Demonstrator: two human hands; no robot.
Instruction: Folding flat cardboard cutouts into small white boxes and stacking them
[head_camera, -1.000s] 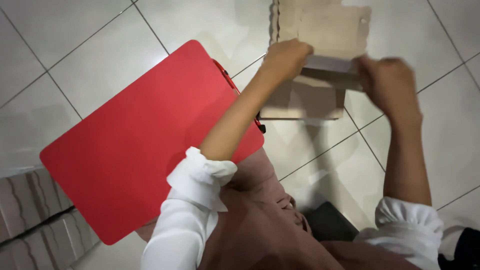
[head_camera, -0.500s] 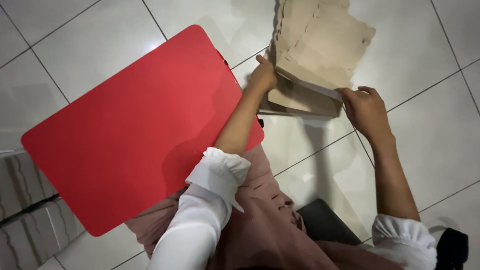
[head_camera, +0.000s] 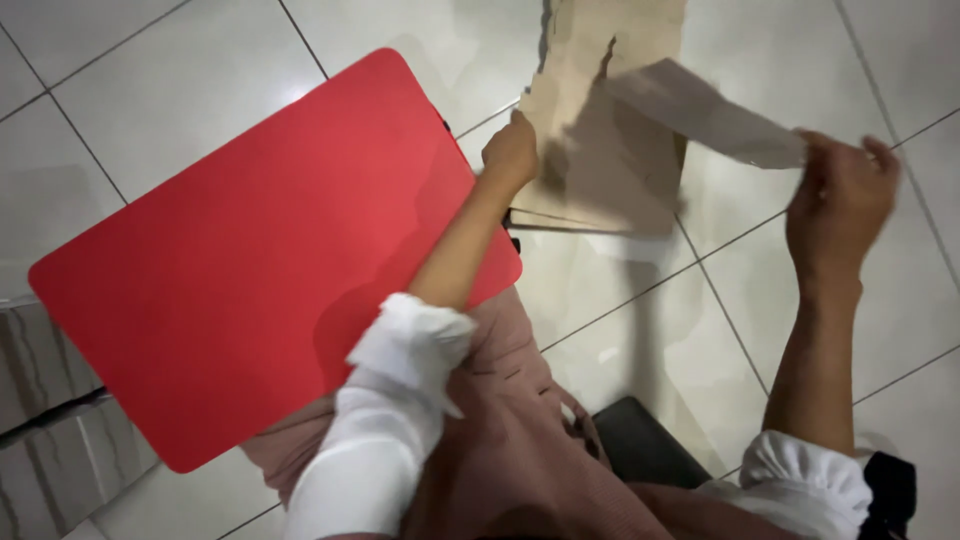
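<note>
A stack of flat brown cardboard sheets (head_camera: 610, 150) lies on the white tiled floor just past a red table top (head_camera: 260, 250). My left hand (head_camera: 512, 152) rests with closed fingers on the left edge of the stack. My right hand (head_camera: 838, 200) is raised to the right and pinches one brown cardboard sheet (head_camera: 700, 112), which hangs tilted above the stack. Both forearms are bare below white ruffled cuffs.
The red table top fills the left and middle of the view, over my pink-clad lap (head_camera: 510, 450). A dark cushion (head_camera: 645, 445) shows near my right elbow. Grey veined blocks (head_camera: 60, 430) sit at the lower left. White floor tiles (head_camera: 650, 330) surround everything.
My right hand has lifted one cardboard sheet off the stack and swung it up and to the right. My left hand stays on the stack's left edge.
</note>
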